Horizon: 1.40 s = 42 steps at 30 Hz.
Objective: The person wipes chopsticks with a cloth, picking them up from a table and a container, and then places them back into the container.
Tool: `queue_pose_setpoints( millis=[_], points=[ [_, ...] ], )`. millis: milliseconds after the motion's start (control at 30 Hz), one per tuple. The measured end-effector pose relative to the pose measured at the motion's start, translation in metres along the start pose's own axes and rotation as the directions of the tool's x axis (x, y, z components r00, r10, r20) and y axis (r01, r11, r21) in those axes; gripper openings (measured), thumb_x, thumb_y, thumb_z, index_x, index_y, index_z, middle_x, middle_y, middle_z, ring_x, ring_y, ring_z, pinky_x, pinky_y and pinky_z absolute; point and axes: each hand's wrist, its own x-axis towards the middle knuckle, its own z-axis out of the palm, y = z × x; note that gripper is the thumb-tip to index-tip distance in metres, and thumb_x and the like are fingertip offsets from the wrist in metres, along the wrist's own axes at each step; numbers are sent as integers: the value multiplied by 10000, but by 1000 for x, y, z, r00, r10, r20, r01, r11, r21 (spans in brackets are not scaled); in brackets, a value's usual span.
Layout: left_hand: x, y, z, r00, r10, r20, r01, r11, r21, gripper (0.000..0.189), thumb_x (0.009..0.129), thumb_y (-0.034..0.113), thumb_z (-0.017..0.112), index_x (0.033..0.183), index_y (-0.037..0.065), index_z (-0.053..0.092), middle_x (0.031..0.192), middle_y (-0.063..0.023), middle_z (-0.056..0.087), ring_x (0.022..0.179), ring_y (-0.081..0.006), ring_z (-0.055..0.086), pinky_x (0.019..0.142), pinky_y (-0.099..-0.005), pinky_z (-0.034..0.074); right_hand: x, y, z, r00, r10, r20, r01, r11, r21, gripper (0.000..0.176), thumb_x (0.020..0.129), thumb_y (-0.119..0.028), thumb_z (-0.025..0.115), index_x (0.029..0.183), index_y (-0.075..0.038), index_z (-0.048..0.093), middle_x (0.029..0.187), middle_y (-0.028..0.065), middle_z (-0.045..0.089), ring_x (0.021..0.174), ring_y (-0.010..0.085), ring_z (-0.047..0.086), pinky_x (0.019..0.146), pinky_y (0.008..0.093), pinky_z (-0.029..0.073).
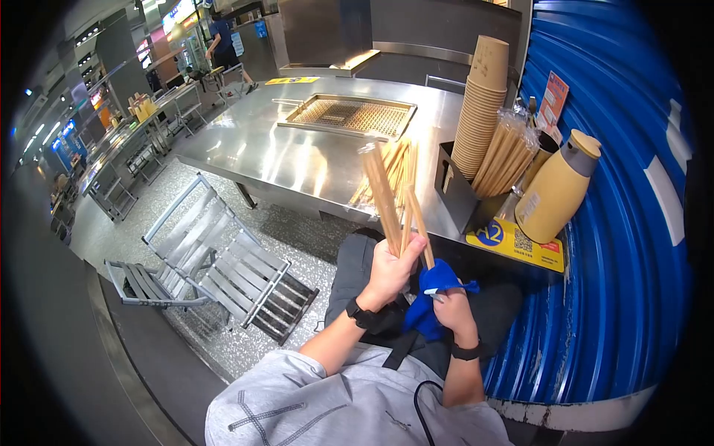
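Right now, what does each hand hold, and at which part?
The left hand grips a bundle of wrapped chopsticks near its lower end. The right hand holds a blue cloth, bunched in its fingers.

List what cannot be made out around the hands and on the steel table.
Head view only.
- chopsticks in the left hand: lower ends hidden inside the fist; count unclear.
- right hand: fingertips buried in the blue cloth.
- black holder: its inside hidden by its own wall.
- yellow sticker: small print too small to read.
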Motion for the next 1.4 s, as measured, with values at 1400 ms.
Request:
queue_pose_setpoints(
  millis=[1400],
  points=[
    [4,-18,-14,991,-55,-121,64,995,73,204,885,218,659,964,31,640,622,55,522,461,-27,430,403,-199,329,-21,9,26,930,318,-182,-291,943,163,181,927,-147,505,883,-32,637,783,98,622,722,216,612,648,335,466]
  ],
)
